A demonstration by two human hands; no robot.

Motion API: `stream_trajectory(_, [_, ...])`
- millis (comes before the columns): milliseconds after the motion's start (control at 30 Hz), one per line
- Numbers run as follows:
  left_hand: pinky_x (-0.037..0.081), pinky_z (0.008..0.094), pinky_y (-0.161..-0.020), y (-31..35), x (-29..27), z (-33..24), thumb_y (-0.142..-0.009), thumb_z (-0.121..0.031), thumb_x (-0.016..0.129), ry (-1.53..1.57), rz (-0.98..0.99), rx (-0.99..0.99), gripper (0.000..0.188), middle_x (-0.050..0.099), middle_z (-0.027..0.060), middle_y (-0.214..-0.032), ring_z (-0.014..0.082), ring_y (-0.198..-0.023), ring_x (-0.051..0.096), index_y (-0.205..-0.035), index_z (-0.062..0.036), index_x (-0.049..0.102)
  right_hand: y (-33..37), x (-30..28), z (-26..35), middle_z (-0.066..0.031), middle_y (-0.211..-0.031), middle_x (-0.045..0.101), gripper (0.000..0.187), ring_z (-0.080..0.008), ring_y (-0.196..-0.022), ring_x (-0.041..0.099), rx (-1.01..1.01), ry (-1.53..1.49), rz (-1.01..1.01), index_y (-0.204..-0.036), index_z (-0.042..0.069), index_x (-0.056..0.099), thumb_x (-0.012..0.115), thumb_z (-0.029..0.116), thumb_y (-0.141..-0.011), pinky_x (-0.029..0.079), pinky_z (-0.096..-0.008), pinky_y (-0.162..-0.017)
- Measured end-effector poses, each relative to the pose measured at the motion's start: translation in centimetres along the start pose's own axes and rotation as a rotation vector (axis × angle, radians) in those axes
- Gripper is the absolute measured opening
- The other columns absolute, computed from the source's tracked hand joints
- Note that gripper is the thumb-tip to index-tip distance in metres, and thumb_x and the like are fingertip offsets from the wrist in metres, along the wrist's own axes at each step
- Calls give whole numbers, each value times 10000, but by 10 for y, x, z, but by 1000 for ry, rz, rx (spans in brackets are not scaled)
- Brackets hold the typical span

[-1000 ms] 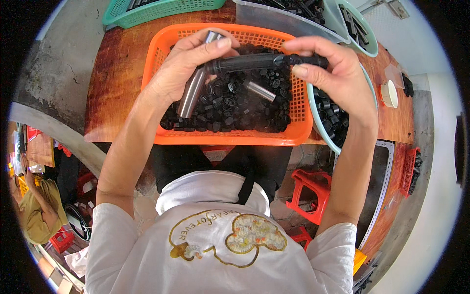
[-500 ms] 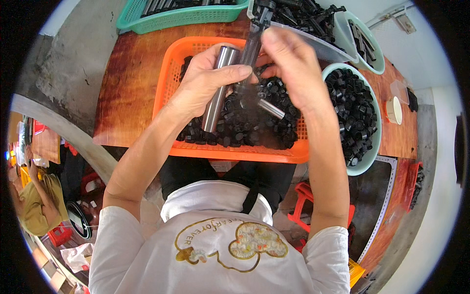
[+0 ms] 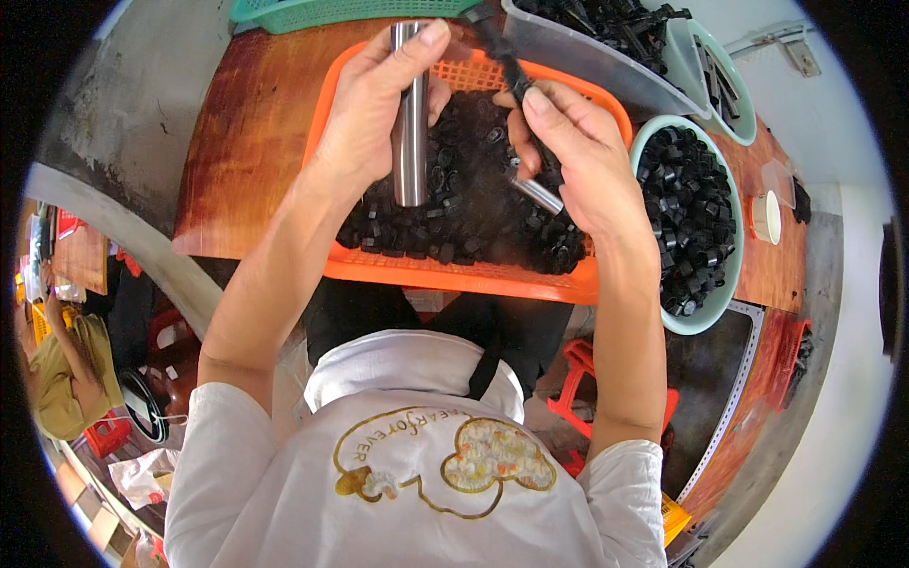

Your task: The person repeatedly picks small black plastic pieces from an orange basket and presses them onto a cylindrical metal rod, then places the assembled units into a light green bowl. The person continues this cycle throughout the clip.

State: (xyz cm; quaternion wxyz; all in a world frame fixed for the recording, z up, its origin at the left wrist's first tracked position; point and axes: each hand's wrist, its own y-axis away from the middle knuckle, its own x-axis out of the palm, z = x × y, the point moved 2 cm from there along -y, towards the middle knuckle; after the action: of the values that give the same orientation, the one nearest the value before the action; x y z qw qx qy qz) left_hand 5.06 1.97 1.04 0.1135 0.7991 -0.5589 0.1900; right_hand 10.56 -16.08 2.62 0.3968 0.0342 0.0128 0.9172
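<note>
My left hand (image 3: 367,109) is closed round a shiny metal tube (image 3: 411,142), held nearly upright above the orange basket (image 3: 473,276). My right hand (image 3: 582,147) grips a long black plastic part (image 3: 514,78) that slants up to the left, its upper end smeared by motion. Below those fingers a thinner silver tube (image 3: 540,196) sticks out; whether it joins the black part is hidden by my hand. The two held pieces are apart. Under both hands, many small black caps (image 3: 454,213) fill the basket.
At the right stands a pale green bowl (image 3: 725,275) of black caps. Behind it are a clear bin (image 3: 606,62) of black parts and another green bowl (image 3: 746,118). A green basket (image 3: 312,14) lies at the far left, a paper cup (image 3: 765,218) at the right.
The metal tube in my left hand has moved up, away from me, and stands more upright. My right hand has come nearer and tilted the black part leftward, away from the tube.
</note>
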Motion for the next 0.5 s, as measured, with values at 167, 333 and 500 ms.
stream_trajectory(167, [504, 229, -498, -3, -3, 0, -935, -224, 692, 249, 58, -108, 228, 707, 101, -886, 122, -576, 604, -1054, -38, 632, 16, 12, -10, -18, -730, 582, 341, -79, -570, 518, 212, -364, 156, -1098, 1, 645, 554, 323, -1033, 382, -213, -437])
stream_trajectory(333, [485, 211, -481, 1, -2, 2, -921, -198, 709, 172, 11, -46, 166, 699, 82, -846, 100, -543, 583, -970, -61, 630, 18, 22, -16, -42, -768, 633, 388, -91, -608, 551, 74, -39, 120, -1162, -28, 633, 548, 328, -1032, 447, -229, -550])
stream_trajectory(500, [476, 196, -527, 6, 1, 3, -915, -185, 720, 71, -28, 45, 159, 699, 60, -842, 75, -594, 581, -978, -65, 637, 14, 23, -16, -70, -801, 666, 355, -113, -648, 570, -1, 72, 100, -1144, -40, 641, 558, 278, -1012, 467, -251, -599])
